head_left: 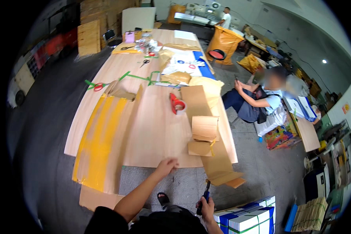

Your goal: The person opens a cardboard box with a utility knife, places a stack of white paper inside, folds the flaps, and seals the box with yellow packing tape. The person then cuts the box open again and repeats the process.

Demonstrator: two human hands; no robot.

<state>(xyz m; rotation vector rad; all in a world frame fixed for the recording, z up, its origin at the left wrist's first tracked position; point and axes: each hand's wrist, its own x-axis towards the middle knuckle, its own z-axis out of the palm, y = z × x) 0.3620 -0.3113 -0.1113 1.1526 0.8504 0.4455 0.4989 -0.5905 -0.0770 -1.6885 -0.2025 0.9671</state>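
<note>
My right hand is closed around a dark blue and black box cutter, its tip pointing up beside the near end of a long flattened piece of brown cardboard. Over the table's front edge hovers my left hand, empty, with its fingers loosely bent and apart. A small cardboard box with an open flap sits on the long cardboard. Farther in on the table lies a red tape dispenser. To the left, a long carton covered in yellow tape overhangs the front edge.
The wooden table also carries red-handled scissors, green strapping and white and brown packaging. Strapped white and blue stacks stand by my right side. A seated person is right of the table; another stands far back.
</note>
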